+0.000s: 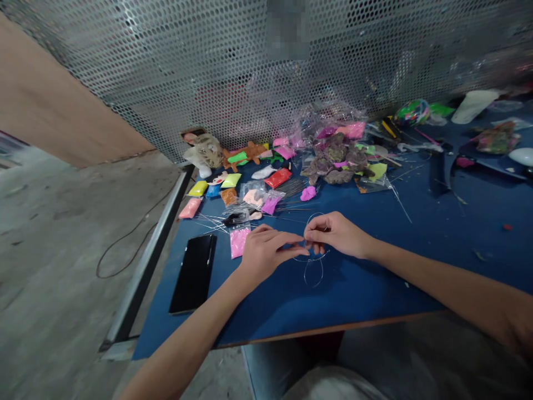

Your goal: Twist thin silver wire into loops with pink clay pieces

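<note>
Thin silvery wire (313,285), bent into several loops, hangs between my hands just above the blue table (366,294). My right hand (333,234) pinches it with thumb and forefinger, the other fingers curled. Coming from the left, my left hand (272,250) has its thumb and fingertips closing on the same wire near the right fingertips. Close by my left hand lie a pink clay packet (239,243) and a bundle of straight wires (291,191). A dark phone (193,274) rests flat at the table's left side.
Coloured clay packets, including a red one (278,178) and a yellow one (198,188), are spread behind my hands. A purple clay lump (308,193) and brownish lumps (333,158) sit farther back. A perforated metal panel (233,72) stands behind the table; a white cup (474,106) lies back right.
</note>
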`<state>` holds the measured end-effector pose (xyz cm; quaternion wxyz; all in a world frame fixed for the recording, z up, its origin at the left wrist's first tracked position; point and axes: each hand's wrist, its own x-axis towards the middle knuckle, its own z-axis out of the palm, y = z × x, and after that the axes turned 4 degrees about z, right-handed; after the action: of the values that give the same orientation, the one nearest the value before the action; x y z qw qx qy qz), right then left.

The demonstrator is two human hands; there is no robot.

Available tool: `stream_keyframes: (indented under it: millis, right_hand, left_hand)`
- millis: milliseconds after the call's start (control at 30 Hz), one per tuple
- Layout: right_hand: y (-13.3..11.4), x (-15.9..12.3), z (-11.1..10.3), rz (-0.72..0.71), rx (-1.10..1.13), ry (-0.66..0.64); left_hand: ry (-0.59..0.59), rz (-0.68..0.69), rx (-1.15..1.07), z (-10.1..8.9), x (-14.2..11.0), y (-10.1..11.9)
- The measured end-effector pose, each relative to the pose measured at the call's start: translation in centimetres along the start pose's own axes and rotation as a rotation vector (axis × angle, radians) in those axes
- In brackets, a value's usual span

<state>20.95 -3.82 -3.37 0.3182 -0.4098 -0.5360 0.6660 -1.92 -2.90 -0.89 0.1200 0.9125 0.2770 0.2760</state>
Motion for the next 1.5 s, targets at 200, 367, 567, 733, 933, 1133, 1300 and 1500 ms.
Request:
stream_keyframes:
  millis: [200, 367, 567, 733, 933, 1133, 1300, 1500]
  right_hand:
    - [0.1, 0.0, -0.1, -0.056, -0.063, -0.033]
    - [-0.6, -0.5, 0.3, -0.079, -0.147, -0.030]
    - [-1.3, -1.4, 1.4, -0.221, -0.231, 0.060]
    - [-1.6, -1.6, 1.7, -0.245, -0.234, 0.089]
    - [-1.1, -0.8, 0.6, -0.099, -0.062, 0.075]
    - [-0.8, -0.6, 0.6, -0.076, 0.031, 0.014]
    - [-1.0, -0.9, 1.0, -0.124, -0.042, 0.010]
    - [-1.3, -1.4, 1.3, -0.271, -0.195, 0.126]
  left_hand:
    - [0.042, -0.071, -0.094, 0.4, -0.2, -0.3]
    - [0.023, -0.401, -0.437, 0.6, 0.3, 0.2]
    - [-0.087, -0.791, -1.003, 0.9, 0.9, 0.2]
    - [-0.026, -0.781, -1.050, 1.1, 0.9, -0.5]
    - [0.250, -0.078, -0.144, 0.0, 0.5, -1.8]
    - [0.158, 0.378, 0.306, -0.9, 0.5, -1.4]
    - [0.180, 0.412, 0.224, -0.4, 0.0, -1.5]
    - [0.137, 0.236, 0.008, 0.5, -0.9, -0.9]
